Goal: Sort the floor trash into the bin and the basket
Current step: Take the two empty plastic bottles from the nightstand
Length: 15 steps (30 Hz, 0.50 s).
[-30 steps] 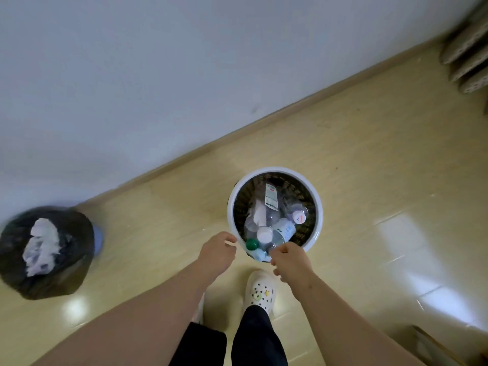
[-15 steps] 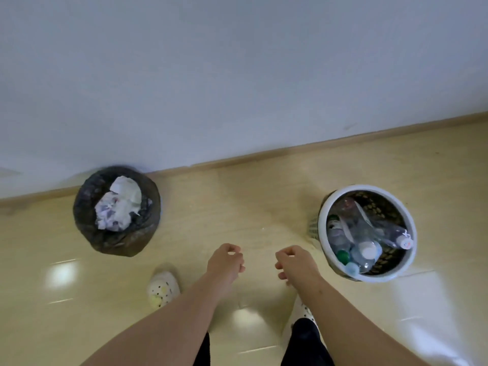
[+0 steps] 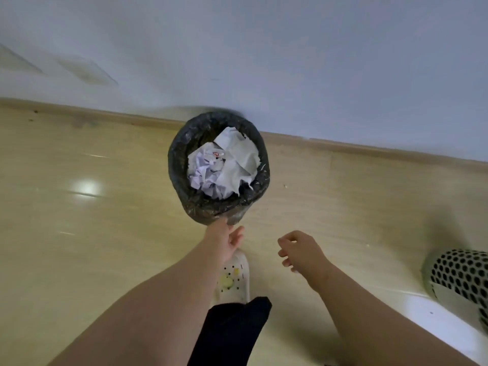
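A bin lined with a black bag (image 3: 182,186) stands by the wall, filled with crumpled white paper (image 3: 227,165). My left hand (image 3: 224,237) reaches to the bin's near rim, fingers loosely spread, fingertips at or just short of the bag. My right hand (image 3: 299,249) hovers to the right of it with fingers relaxed and holds nothing. The white perforated basket (image 3: 459,276) shows only partly at the right edge; its contents are out of view.
Glossy beige floor (image 3: 92,233) runs to a baseboard (image 3: 369,149) and a pale wall. My white clog (image 3: 233,278) and dark trouser leg (image 3: 232,328) are below the hands, close to the bin.
The view has swung left from the basket to the bin. Both hands left the basket's rim; the left hand now reaches toward the bin's near edge.
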Motion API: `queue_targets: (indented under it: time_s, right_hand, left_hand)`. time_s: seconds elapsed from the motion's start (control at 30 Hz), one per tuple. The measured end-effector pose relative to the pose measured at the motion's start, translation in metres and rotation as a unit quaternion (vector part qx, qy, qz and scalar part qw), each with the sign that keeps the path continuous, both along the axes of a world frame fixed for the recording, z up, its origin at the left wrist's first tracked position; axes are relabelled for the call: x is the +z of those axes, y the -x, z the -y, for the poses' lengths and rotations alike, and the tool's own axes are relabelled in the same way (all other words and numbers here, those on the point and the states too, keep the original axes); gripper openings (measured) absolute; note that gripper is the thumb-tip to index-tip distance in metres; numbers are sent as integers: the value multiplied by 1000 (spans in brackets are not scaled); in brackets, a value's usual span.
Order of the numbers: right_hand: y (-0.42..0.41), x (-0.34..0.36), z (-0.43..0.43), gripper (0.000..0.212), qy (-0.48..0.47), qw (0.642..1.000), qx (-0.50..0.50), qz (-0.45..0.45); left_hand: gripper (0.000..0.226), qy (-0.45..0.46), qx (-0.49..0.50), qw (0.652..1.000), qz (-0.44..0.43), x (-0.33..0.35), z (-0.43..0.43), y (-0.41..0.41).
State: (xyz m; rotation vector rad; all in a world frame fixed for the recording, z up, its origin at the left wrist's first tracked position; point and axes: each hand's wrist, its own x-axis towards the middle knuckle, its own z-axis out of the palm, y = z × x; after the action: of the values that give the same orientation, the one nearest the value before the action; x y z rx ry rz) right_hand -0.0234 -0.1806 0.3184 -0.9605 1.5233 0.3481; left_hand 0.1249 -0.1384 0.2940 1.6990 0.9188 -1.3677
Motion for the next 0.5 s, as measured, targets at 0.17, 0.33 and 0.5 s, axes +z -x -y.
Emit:
queue_targets:
  time_s: [0.17,0.33,0.5]
  right_hand:
    - [1,-40,-13,12,-17,998,27,-50]
    - [10,-60,-28,13,-53,996,10,-73]
    - [13,-53,-24,11,-86,991,-84,-62]
  left_hand:
    - [47,14,40,999,9,-62,1,-42]
    - [34,7,40,998,38,-90,3,-50]
    - [33,-27,1,998,54,-91,13,-35]
